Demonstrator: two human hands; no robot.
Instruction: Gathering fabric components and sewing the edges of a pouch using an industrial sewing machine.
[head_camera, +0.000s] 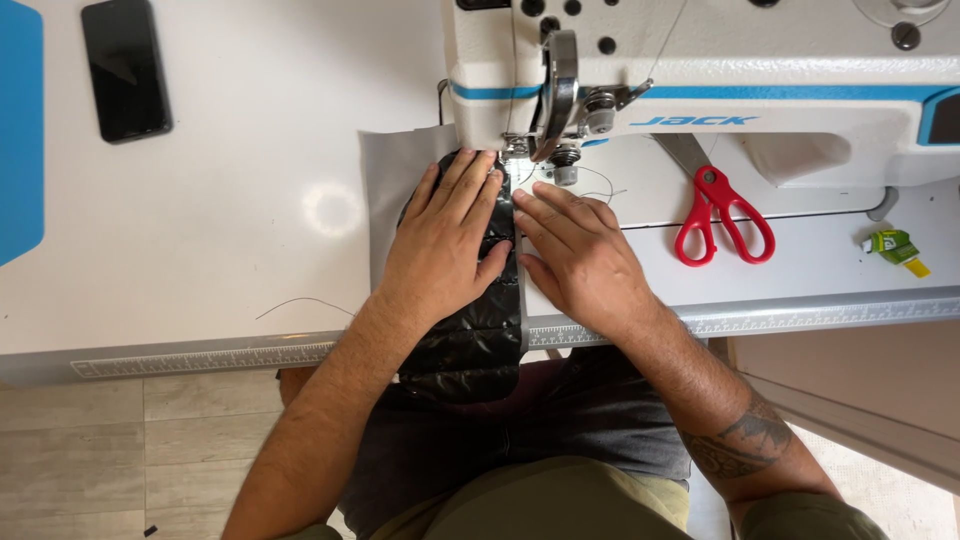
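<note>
we see the left hand (447, 232) spread flat, its grip wide open and pressing palm-down on the black quilted fabric (470, 335), fingertips close to the needle area of the white sewing machine (700, 70). the right hand (575, 250) also lies open and flat, holding nothing, its fingers against the fabric's right edge on the table (200, 220); the fabric runs from under the machine head over a grey sheet (388, 170) and hangs off the table's front edge. red scissors (722, 215) lie just right of the hands, a black phone (125, 68) well apart at far left.
</note>
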